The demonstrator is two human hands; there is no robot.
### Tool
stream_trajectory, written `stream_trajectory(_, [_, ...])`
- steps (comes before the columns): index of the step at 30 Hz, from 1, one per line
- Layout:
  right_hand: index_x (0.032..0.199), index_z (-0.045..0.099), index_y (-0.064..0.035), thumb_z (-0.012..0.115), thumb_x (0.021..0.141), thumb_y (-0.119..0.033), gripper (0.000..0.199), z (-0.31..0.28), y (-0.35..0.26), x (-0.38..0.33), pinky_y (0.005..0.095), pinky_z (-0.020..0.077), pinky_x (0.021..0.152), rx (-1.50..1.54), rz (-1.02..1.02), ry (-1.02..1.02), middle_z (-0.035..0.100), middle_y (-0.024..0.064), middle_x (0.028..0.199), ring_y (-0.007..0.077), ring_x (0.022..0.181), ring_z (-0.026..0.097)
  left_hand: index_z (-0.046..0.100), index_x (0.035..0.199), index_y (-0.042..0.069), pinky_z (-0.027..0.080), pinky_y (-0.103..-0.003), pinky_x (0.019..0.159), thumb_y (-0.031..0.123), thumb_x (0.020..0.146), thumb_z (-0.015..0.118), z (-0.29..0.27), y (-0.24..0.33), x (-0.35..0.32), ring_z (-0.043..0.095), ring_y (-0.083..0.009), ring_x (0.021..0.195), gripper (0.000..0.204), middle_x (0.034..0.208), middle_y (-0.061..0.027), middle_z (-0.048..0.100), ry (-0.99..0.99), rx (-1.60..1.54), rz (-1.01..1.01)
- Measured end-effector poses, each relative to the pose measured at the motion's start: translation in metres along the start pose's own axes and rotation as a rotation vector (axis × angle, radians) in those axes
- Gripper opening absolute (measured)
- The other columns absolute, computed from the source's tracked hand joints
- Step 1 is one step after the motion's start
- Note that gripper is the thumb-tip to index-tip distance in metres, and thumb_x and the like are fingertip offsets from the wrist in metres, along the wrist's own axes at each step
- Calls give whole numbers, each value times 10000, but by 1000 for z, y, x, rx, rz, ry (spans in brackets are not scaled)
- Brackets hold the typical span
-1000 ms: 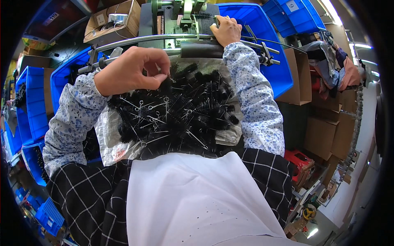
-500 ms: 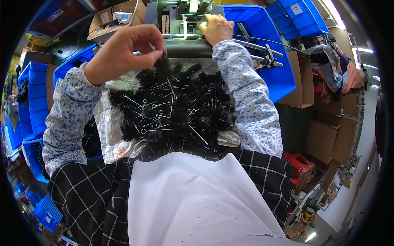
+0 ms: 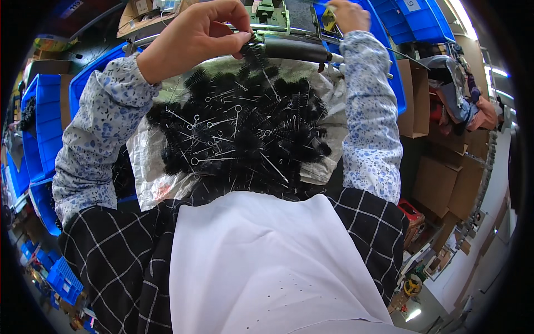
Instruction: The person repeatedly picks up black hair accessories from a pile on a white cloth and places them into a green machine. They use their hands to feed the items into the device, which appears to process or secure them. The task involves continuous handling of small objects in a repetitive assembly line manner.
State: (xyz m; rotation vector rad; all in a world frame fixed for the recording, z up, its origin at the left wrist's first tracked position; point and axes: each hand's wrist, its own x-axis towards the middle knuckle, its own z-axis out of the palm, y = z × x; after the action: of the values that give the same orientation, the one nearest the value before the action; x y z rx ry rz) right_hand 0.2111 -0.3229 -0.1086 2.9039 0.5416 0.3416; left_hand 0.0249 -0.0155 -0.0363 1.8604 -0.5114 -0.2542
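The person's left hand (image 3: 196,40) pinches a black twisted-wire bristle brush (image 3: 256,53) by one end at twelve o'clock, its looped handle hanging over the heap of brushes (image 3: 245,136) on a whitish sheet (image 3: 147,172). At one o'clock, near a blue bin (image 3: 400,93), the right hand (image 3: 351,16) is curled; I can't tell whether it grips the yellowish piece (image 3: 329,19) there.

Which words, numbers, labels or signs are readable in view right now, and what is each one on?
White label on the blue bin, upper right: a number, not copied here.
White sticker on the dark panel, upper left: a number, not copied here.
White tag on the blue crate, lower left: too small to read.
Brushes: no text I can make out.
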Motion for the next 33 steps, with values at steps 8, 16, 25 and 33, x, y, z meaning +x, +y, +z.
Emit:
stream_trajectory(8, [1140, 546, -56, 461, 911, -235, 302, -108, -77, -75, 281, 470, 731, 1191, -223, -508, 616, 56, 979, 135, 811, 560, 523, 931, 33, 477, -205, 780, 57, 849, 559, 21, -6, 4, 586, -86, 846, 93, 937, -25, 560, 128, -214, -8])
stream_trajectory(16, [1114, 551, 1, 504, 908, -235, 316, -109, -116, -90, 233, 457, 790, 1447, -290, -629, 627, 60, 903, 102, 837, 573, 508, 1045, 52, 464, -199, 721, 50, 819, 590, 18, -8, -5, 573, -71, 802, 239, 889, -22, 563, 129, 48, -42])
stream_trajectory(25, [1005, 647, -171, 539, 800, -134, 235, 4, -77, -12, 373, 463, 775, 230, -76, 159, 633, 54, 861, 234, 825, 611, 506, 1097, 67, 426, -361, 783, 228, 725, 676, 42, 40, -26, 541, -278, 863, 440, 1009, -98, 519, -660, 391, 236])
stream_trajectory(33, [983, 659, -168, 544, 800, -148, 217, 6, -79, -1, 377, 469, 753, 211, -112, 178, 633, 55, 853, 239, 833, 607, 509, 980, 52, 478, -366, 650, 152, 725, 637, 49, 45, -29, 572, -277, 755, 302, 906, -102, 540, -661, 370, 181])
